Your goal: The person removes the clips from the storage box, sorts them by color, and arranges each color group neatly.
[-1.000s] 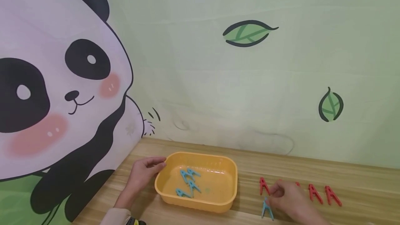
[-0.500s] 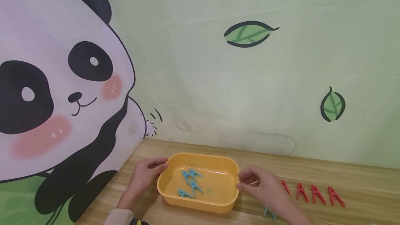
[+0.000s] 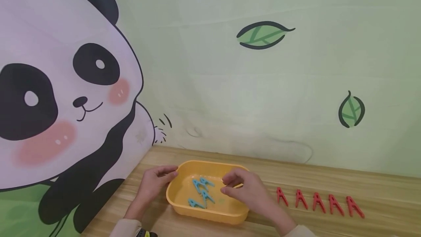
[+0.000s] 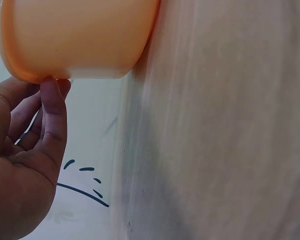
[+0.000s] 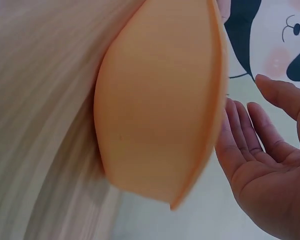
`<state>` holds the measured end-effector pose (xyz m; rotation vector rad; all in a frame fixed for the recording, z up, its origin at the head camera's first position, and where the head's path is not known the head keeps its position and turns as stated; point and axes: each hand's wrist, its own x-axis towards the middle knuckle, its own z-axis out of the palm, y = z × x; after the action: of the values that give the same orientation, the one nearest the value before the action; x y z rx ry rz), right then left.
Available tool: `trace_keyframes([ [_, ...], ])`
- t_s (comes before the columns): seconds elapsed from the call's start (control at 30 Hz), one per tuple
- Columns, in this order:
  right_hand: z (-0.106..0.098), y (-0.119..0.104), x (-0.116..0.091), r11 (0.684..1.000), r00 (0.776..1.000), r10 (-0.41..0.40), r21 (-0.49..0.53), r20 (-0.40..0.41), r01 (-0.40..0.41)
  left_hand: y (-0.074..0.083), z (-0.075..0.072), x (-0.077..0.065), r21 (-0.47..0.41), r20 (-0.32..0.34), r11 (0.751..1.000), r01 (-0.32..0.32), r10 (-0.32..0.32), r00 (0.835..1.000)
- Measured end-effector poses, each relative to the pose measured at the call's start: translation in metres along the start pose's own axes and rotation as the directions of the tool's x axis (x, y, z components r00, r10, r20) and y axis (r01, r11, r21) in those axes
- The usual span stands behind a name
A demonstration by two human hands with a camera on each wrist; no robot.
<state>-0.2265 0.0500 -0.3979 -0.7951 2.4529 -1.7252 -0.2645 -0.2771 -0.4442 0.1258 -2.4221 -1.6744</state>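
My left hand (image 3: 152, 187) grips the left rim of a yellow plastic basin (image 3: 210, 214). In the left wrist view, the thumb and fingers (image 4: 52, 115) pinch the rim of the basin (image 4: 82, 40). Several blue clothespins (image 3: 206, 196) lie in the left half of the basin. My right hand (image 3: 248, 189) is over the basin's right side, thumb and fingertips apart, to the right of those clothespins. Seen from the right wrist, the right hand (image 5: 270, 165) holds nothing. Several red clothespins (image 3: 318, 203) lie in a row to the right of the basin.
The basin stands on a wooden table (image 3: 388, 200). Behind the table hangs a pale green backdrop (image 3: 204, 83) printed with a panda (image 3: 98, 131) and leaves. My right forearm crosses over the table between the basin and the red clothespins.
My right hand has moved left from beside the red clothespins, across the basin's right rim, to above its inside. A blue clothespin on the table is now out of sight near the forearm.
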Motion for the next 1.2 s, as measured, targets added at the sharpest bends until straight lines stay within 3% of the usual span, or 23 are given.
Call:
trace_keyframes([
  [0.5,0.038,0.02,0.03,0.999,0.999,0.027,-0.048,0.034,-0.025,0.0,0.001,0.0,0.014,-0.003,1.0,-0.005,0.005,1.0],
  [0.73,0.05,0.025,0.042,0.994,0.994,0.093,-0.067,0.051,-0.09,0.001,0.001,0.0,0.009,-0.004,1.0,-0.006,0.006,1.0],
  [1.2,0.064,0.032,0.056,0.958,0.97,0.215,-0.214,0.109,-0.189,0.0,0.0,0.001,0.018,-0.008,1.0,-0.004,0.005,1.0],
])
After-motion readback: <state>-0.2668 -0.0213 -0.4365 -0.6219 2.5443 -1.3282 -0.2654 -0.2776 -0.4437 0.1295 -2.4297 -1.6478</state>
